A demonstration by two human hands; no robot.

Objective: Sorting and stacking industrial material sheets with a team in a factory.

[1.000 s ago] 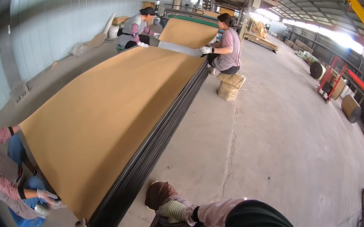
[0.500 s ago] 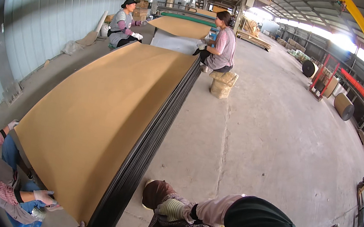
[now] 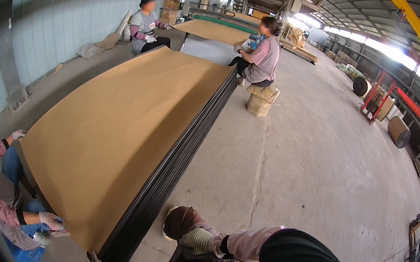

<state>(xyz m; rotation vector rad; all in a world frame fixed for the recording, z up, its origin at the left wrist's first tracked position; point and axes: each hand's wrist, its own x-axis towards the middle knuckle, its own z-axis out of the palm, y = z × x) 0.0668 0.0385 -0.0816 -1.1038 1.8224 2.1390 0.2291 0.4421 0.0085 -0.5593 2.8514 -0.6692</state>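
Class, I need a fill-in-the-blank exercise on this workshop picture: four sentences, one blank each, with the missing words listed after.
1. The big sheet on top of the dark stack is ____ in colour.
2. The two people at the far end of the stack are both ____, not standing.
3. The gloved hand at the lower left touches the sheet's near ____.
4. The rolls stand on the concrete floor on the ____ side of the picture.

Missing words: brown; sitting; edge; right
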